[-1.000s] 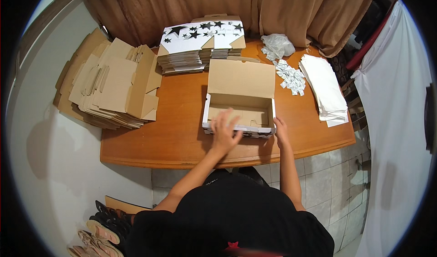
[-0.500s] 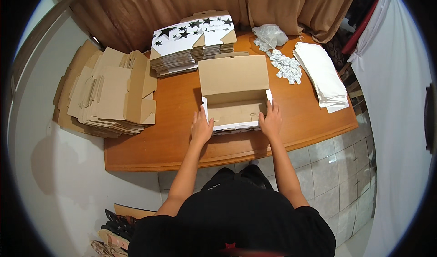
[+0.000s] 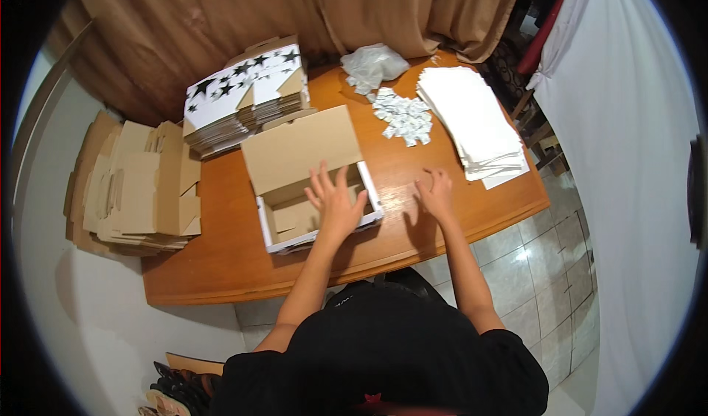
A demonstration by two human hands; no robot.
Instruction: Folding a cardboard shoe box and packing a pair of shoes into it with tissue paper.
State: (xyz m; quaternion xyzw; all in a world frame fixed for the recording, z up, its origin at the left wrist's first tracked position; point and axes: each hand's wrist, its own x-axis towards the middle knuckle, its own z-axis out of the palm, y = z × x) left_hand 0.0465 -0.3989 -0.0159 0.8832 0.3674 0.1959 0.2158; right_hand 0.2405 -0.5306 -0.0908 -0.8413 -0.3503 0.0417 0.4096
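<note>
An open cardboard box (image 3: 302, 147), brown inside and white outside, stands on the wooden table with its lid raised at the back. Over the box's opening hovers my left hand (image 3: 335, 202), fingers spread, holding nothing. My right hand (image 3: 436, 195) is in the air to the right of the box, fingers apart and slightly curled, with nothing visible in it. It is nearest to the stack of white paper sheets (image 3: 472, 125). A pile of small white packets (image 3: 403, 116) lies beyond both hands, between the box and the paper.
Flattened brown cardboard boxes (image 3: 136, 184) are stacked at the left. Folded white boxes with black stars (image 3: 240, 91) make another stack at the back. A clear plastic bag (image 3: 375, 63) rests behind the packets. The table (image 3: 221, 276) has a rounded front edge; a white curtain (image 3: 612, 158) hangs at the right.
Both hands have let go of the box's sides. The left has come over its opening, and the right has moved away to the right. The view has turned and shifted right.
</note>
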